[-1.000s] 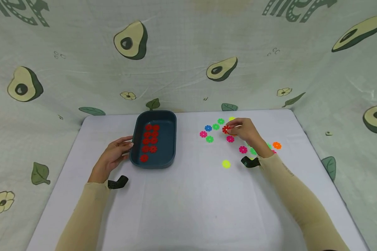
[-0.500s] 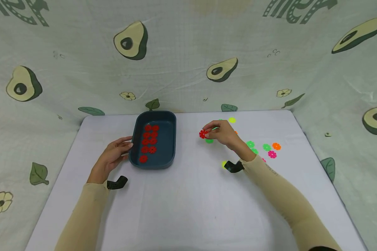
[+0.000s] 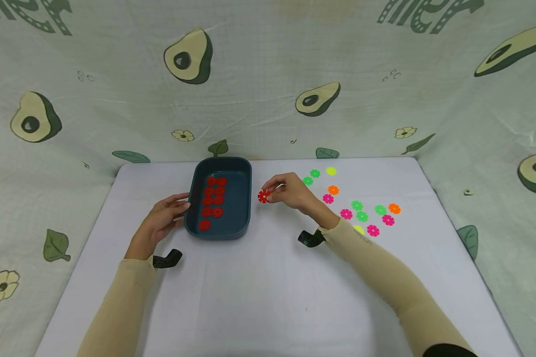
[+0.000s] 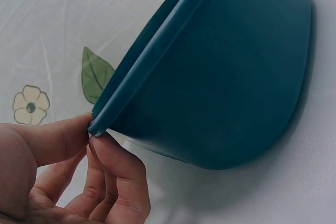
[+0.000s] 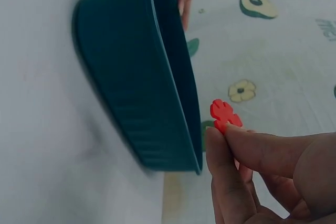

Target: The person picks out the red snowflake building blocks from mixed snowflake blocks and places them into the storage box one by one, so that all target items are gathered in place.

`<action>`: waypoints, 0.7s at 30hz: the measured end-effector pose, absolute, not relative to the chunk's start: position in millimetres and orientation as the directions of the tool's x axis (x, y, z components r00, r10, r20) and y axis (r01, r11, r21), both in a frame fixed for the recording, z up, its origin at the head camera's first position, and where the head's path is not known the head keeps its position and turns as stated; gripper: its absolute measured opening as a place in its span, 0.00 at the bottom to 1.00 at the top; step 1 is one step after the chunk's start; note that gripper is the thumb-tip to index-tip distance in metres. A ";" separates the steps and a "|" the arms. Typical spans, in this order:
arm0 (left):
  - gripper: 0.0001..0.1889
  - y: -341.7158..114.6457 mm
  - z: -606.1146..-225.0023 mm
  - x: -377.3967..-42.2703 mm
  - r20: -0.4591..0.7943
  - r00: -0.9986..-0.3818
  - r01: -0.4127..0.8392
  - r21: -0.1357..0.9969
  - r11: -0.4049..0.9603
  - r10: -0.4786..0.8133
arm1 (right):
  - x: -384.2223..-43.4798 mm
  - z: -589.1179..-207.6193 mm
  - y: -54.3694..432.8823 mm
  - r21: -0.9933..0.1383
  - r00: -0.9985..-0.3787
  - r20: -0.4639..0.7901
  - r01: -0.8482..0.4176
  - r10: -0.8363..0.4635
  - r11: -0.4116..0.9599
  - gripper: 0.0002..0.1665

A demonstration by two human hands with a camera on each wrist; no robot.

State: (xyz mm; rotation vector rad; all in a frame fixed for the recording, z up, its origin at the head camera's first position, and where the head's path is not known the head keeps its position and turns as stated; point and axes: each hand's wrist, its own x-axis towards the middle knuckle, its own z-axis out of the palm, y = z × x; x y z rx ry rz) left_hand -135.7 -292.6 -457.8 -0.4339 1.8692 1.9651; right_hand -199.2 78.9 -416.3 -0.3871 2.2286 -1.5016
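A dark teal tray (image 3: pixel 244 225) stands on the white table, holding several red notched discs (image 3: pixel 207 212) in two rough columns. My left hand (image 3: pixel 163 218) pinches the tray's left rim between thumb and fingers; the left wrist view shows the thumb (image 4: pixel 63 135) on top and a finger below. Between the thumb and fingertips of my right hand (image 3: pixel 290 192) is a red notched plastic disc (image 3: pixel 263 196), just right of the tray. In the right wrist view that red disc (image 5: pixel 224 114) stands on edge beside the tray's rim (image 5: pixel 181 98).
Loose discs lie on the right part of the table: green (image 3: pixel 357 205), pink (image 3: pixel 372 230), orange (image 3: pixel 394 208) and yellow (image 3: pixel 331 171). My right hand covers part of that area. A patterned cloth (image 3: pixel 259 119) hangs behind the table's back edge.
My right hand has carried the red disc leftward from among the loose discs to beside the tray. My left hand keeps its place at the rim.
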 end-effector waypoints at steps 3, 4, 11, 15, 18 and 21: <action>0.28 -291.9 -457.1 -136.6 -0.484 -0.873 -0.486 0.874 -0.022 0.064 | -200.2 -417.6 69.2 -0.926 -0.857 -0.181 -0.016 -0.482 0.377 0.13; 0.28 -291.8 -457.2 -137.0 -0.485 -0.873 -0.486 0.874 -0.018 0.062 | -200.6 -418.1 65.9 -0.926 -0.853 -0.179 -0.023 -0.491 0.377 0.13; 0.29 -291.2 -457.9 -137.1 -0.492 -0.869 -0.493 0.870 0.001 0.052 | -201.7 -420.0 40.7 -0.929 -0.813 -0.180 -0.045 -0.553 0.368 0.15; 0.28 -290.9 -457.2 -136.6 -0.497 -0.866 -0.498 0.867 -0.009 0.051 | -201.1 -421.7 25.4 -0.925 -0.780 -0.178 -0.074 -0.600 0.372 0.14; 0.27 -291.3 -457.1 -136.0 -0.498 -0.866 -0.499 0.866 -0.011 0.049 | -200.9 -422.3 14.4 -0.915 -0.754 -0.167 -0.121 -0.635 0.384 0.14; 0.26 -292.2 -457.4 -135.3 -0.496 -0.867 -0.496 0.868 -0.005 0.047 | -201.8 -424.3 3.8 -0.897 -0.733 -0.164 -0.168 -0.661 0.409 0.14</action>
